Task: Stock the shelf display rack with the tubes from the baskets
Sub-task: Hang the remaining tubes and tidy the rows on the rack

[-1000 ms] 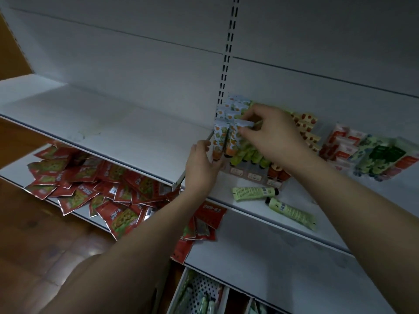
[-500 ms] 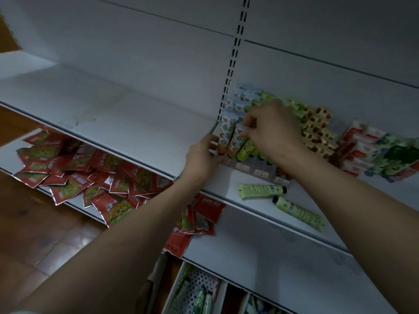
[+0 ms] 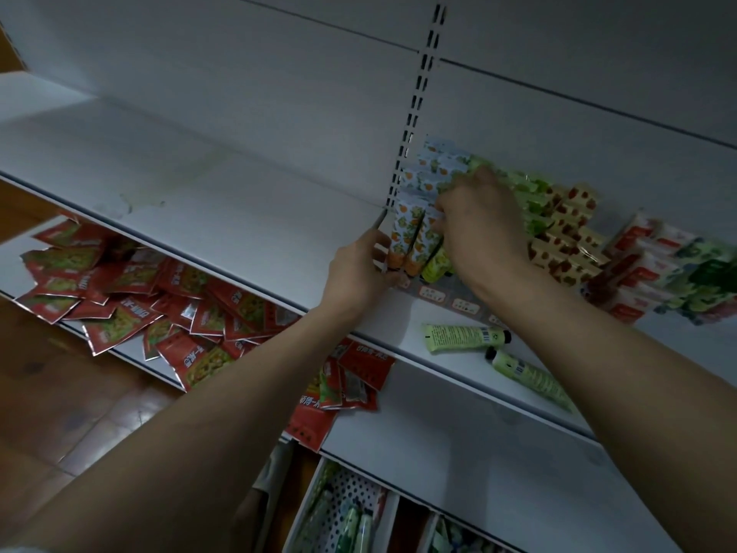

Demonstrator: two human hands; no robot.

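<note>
A: The right hand point(image 3: 480, 229) pinches an orange tube point(image 3: 424, 241) at the rack's point(image 3: 466, 303) front left; the left hand point(image 3: 359, 269) grips the rack's edge.

B: If pushed carelessly, I'd guess neighbouring tubes topple. Two green tubes point(image 3: 466, 337) lie loose on the shelf point(image 3: 247, 217).

White orange-printed tubes point(image 3: 414, 233), pale green tubes point(image 3: 464, 337), red packets point(image 3: 131, 313), white shelf point(image 3: 239, 193).

Shelf point(image 3: 247, 217) is smooth matt white-painted metal; red sachets point(image 3: 119, 309) are glossy foil-like plastic; green tubes point(image 3: 464, 337) are smooth, soft-sheened plastic; floor point(image 3: 60, 401) is polished wood.
</note>
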